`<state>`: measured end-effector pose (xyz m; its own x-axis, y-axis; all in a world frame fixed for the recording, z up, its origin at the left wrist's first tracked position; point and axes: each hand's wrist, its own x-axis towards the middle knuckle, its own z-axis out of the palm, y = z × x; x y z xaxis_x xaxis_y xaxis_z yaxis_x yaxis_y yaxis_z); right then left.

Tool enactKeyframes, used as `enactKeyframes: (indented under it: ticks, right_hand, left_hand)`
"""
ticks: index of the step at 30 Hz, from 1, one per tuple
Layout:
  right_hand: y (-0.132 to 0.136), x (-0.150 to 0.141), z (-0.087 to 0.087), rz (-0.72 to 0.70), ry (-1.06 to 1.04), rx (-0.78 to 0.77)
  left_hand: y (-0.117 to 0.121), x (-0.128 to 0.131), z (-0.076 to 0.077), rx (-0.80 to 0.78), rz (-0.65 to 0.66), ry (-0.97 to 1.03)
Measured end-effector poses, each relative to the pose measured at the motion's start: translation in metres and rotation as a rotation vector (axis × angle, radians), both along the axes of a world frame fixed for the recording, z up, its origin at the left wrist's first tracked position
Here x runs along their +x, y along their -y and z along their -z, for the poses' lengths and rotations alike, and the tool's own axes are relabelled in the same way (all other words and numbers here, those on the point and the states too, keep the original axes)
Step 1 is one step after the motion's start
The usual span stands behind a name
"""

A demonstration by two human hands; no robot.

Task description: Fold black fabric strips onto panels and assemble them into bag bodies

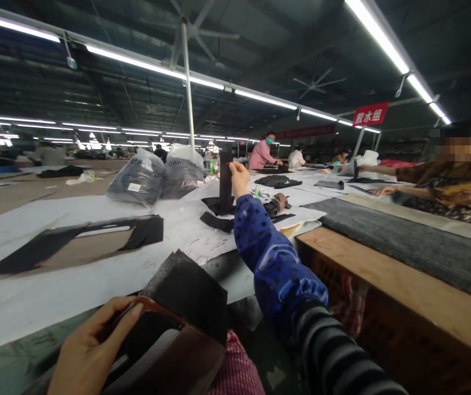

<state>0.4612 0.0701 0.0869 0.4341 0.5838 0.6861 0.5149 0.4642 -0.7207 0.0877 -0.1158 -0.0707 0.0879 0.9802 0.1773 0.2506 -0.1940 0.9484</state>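
I count one pole (189,99), with two bags (184,176) by its foot. There are two ceiling fans (313,86), one around its top and one to its right, and one red sign (370,114) farther right. Nearer me than the pole, I have one strip (225,189) in my right grip (235,171) and one panel (196,296) in my left grip (130,310).

Filled plastic bags (136,178) side by side; red sign (370,114) at right; person in pink (262,154); ceiling fan (313,85) overhead
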Motion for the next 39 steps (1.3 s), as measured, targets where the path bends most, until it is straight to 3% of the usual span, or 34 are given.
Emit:
enactKeyframes:
  ticks: [4,6,8,11,14,16,19,22,25,30,35,39]
  right_hand:
    - [-0.007,0.006,-0.047,0.039,-0.381,0.325]
    - [0.005,0.001,-0.063,-0.082,-0.434,0.387]
    - [0.033,-0.016,-0.065,-0.247,-0.368,0.358]
    - [0.103,-0.063,-0.037,-0.465,-0.185,0.235]
    - [0.180,-0.110,0.021,-0.613,-0.090,0.032]
    - [0.217,-0.134,0.064,-0.687,-0.033,-0.066]
    - [0.239,-0.160,0.119,-0.743,0.019,-0.158]
    - [0.234,-0.176,0.150,-0.736,0.002,-0.149]
    - [0.225,-0.185,0.162,-0.692,-0.092,-0.197]
    - [0.218,-0.192,0.168,-0.743,-0.276,-0.218]
    - [0.221,-0.191,0.165,-0.711,-0.064,-0.168]
    - [0.224,-0.188,0.161,-0.703,-0.101,-0.135]
  left_hand:
    - [0.002,0.001,-0.004,-0.023,-0.008,-0.058]
    - [0.004,0.003,-0.010,-0.009,-0.012,-0.066]
    - [0.006,0.005,-0.015,0.016,-0.002,-0.057]
    - [0.010,0.007,-0.021,0.030,0.007,-0.024]
    - [0.011,0.009,-0.022,0.037,0.007,0.046]
    - [0.010,0.009,-0.020,0.040,0.014,0.091]
    - [0.010,0.011,-0.019,0.053,0.031,0.124]
    - [0.012,0.011,-0.021,0.053,0.061,0.125]
    - [0.013,0.011,-0.022,0.030,0.087,0.091]
    - [0.011,0.009,-0.019,0.001,0.088,0.104]
    - [0.013,0.007,-0.019,0.007,0.067,0.117]
    - [0.017,0.004,-0.025,0.056,0.112,0.110]
